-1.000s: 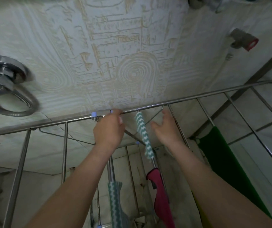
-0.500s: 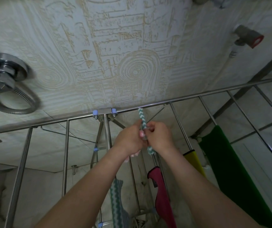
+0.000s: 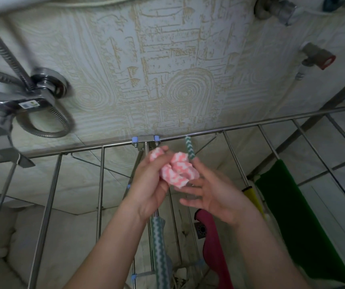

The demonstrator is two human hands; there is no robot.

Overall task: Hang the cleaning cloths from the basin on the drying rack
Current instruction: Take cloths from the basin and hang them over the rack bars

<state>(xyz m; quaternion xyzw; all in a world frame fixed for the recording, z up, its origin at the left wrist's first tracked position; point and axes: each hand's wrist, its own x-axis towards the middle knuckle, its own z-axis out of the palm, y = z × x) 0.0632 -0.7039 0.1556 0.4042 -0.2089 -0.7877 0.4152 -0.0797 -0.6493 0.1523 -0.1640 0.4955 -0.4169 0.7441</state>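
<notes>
Gripping a bunched pink-and-white zigzag cloth (image 3: 174,173) in my left hand (image 3: 150,188), up by the top rail of the drying rack (image 3: 250,124) — 0.5 sec ago both hands pinched the green zigzag cloth (image 3: 189,148), which now hangs from that rail untouched. My right hand (image 3: 215,197) is spread wide, holding nothing, fingertips right beside the pink bundle — contact unclear.

Shower mixer (image 3: 28,101) and hose (image 3: 48,133), red-capped wall valve (image 3: 317,57)
</notes>
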